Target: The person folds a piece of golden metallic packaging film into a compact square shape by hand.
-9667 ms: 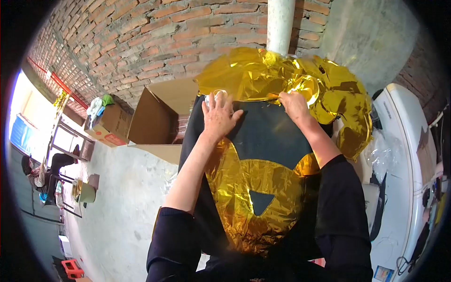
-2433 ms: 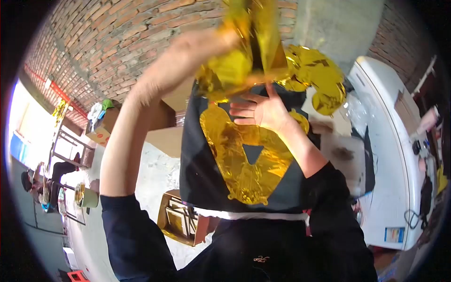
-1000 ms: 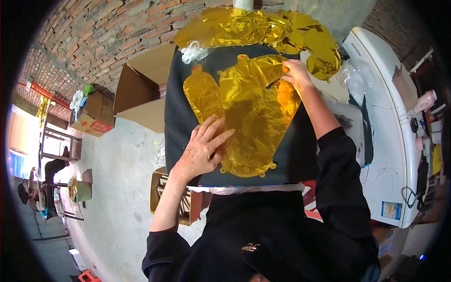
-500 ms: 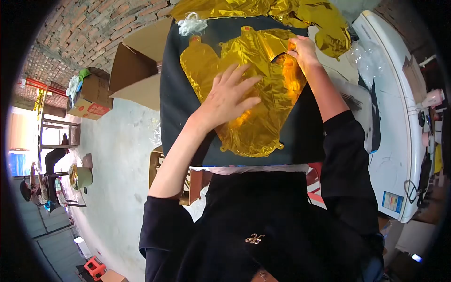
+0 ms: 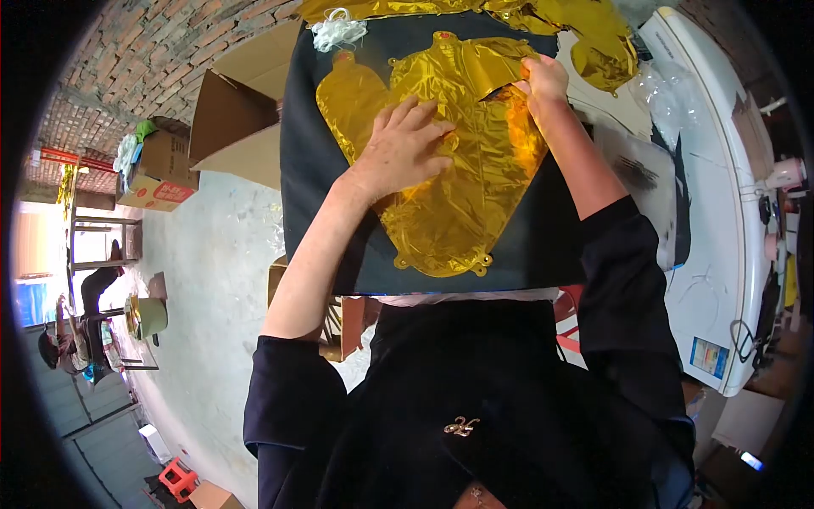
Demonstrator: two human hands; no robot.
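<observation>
Work surface (image 5: 538, 246): covered in black, stretching upward from the middle of the view toward twelve o'clock.
Gold foil (image 5: 471, 187): laid on the black surface between twelve and one o'clock; shiny, creased, with small tabs at its far end and both near corners.
Narrow gold lobe (image 5: 343, 97): just beside the foil, at eleven o'clock; joined or separate, cannot tell.
Left hand (image 5: 400, 151): palm down over the left side of the foil, at twelve o'clock, with fingers spread; how firmly pressed, cannot tell.
Right hand (image 5: 545, 81): at one o'clock, pinching the foil's upper right edge between thumb and fingers, beside a dark gap.
White thread tangle (image 5: 339, 34): on the surface's far corner, between eleven and twelve.
Crumpled gold heap (image 5: 585, 34): at one o'clock, past the right hand.
Clear plastic (image 5: 667, 97): crinkled, at two o'clock.
White unit (image 5: 704, 246): large and smooth, at three o'clock.
Open cardboard box (image 5: 237, 127): at ten o'clock, near the surface.
Brick wall (image 5: 170, 64): behind, from ten to eleven.
Seated person (image 5: 95, 339): well apart, between eight and nine.
Red stool (image 5: 178, 479): on the floor, between seven and eight.
</observation>
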